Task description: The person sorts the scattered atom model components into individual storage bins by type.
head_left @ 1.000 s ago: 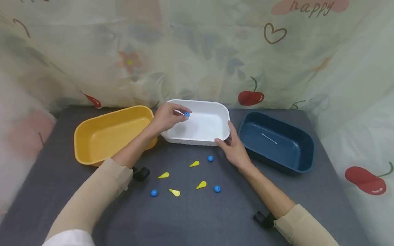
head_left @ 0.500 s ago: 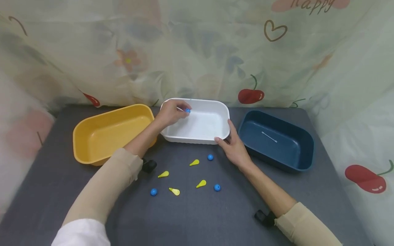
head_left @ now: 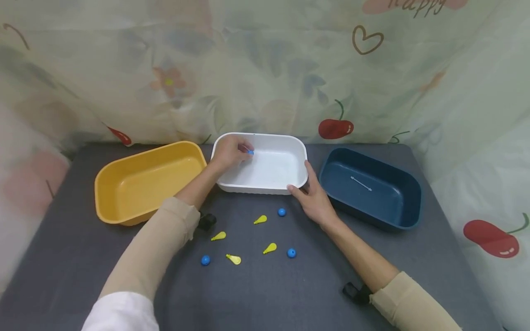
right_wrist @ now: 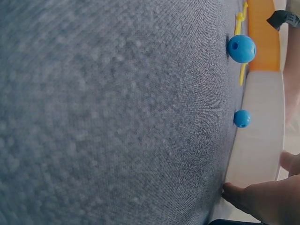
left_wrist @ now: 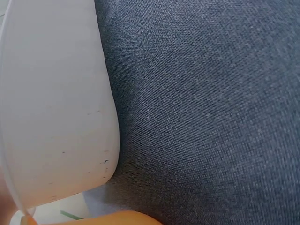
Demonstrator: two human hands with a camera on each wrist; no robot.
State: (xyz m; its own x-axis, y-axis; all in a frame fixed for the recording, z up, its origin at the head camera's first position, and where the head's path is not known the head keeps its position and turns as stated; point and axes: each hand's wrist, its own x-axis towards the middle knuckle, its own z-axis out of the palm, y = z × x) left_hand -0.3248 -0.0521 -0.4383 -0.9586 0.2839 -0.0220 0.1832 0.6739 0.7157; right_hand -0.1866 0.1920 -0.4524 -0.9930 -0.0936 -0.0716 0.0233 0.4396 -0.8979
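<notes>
The left hand (head_left: 229, 152) is pinching a blue bead (head_left: 250, 152) (likely light, slick, best held mid-sides), the right hand (head_left: 315, 202) gripping a white tub (head_left: 256, 189).

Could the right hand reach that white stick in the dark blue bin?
Probably yes: the dark blue bin is open-topped and nothing covers the white stick, though the right hand would likely need to release the white bin first.

The word "happy" (head_left: 416, 6), its top cut off, stands on the far patterned cloth (head_left: 256, 69), toward the right. A heart outline (head_left: 365, 38) lies below.
</notes>
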